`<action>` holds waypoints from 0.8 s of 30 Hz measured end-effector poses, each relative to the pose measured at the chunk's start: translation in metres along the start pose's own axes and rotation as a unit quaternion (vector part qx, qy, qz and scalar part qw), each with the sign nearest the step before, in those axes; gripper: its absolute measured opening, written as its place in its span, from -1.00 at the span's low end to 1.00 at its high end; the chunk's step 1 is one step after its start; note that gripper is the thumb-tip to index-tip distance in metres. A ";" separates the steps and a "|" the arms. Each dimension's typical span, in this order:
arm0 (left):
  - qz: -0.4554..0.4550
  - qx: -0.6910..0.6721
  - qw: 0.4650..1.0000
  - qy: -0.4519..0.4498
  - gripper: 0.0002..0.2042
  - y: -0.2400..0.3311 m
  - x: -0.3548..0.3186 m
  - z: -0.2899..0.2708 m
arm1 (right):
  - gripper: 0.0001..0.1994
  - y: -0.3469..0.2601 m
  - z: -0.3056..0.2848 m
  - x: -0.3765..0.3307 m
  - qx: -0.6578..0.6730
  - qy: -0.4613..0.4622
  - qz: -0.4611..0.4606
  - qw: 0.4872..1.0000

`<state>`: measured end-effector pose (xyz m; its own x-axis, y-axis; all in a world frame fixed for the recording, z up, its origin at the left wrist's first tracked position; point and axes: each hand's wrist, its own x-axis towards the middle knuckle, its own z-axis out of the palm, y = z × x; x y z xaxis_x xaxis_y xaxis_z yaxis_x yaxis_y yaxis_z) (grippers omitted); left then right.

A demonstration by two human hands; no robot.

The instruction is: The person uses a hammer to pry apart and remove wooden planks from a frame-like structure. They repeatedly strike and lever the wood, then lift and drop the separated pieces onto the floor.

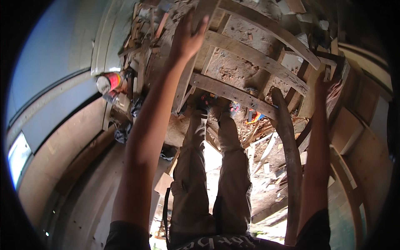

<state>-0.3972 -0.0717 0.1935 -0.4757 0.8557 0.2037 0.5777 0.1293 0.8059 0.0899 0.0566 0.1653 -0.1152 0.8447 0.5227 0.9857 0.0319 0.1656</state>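
Observation:
My left hand [187,39] reaches forward with its fingers stretched and thumb apart. It lies against or just over a long wooden beam [189,75]; whether it touches cannot be told. Off to the right, my right hand [327,86] is dim and slightly blurred, its fingers spread beside the upright edge of a timber piece [342,73]. Between the hands is a wooden frame with several cross slats, among them a middle slat [258,60] and a nearer slat [233,92] with small holes. Neither hand visibly holds anything.
A curved wooden pole [287,154] stands close to my right arm. Near my shoes lies an orange and blue object [254,116]. A can with a red label [109,83] sits at left by the blue wall panel [54,54]. Wood scraps litter the dirt floor.

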 end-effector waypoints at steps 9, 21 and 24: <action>-0.425 0.187 0.871 0.160 -0.79 -0.061 -0.381 -0.201 | -0.20 -0.190 -0.142 -0.247 0.337 -0.407 0.083 0.845; -0.542 -0.027 0.831 0.121 -0.76 -0.088 -0.474 -0.121 | -0.63 -0.278 -0.194 -0.342 0.345 -0.671 -0.371 0.541; -0.581 -0.068 0.802 0.119 -0.72 -0.104 -0.454 -0.107 | -0.71 -0.310 -0.162 -0.356 0.352 -0.641 -0.374 0.570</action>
<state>-0.3124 -0.5275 0.0766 -0.7631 0.0750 -0.6419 -0.4178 0.7004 0.5786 -0.1943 -0.3407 0.0637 -0.7966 0.1357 -0.5890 0.5761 0.4654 -0.6719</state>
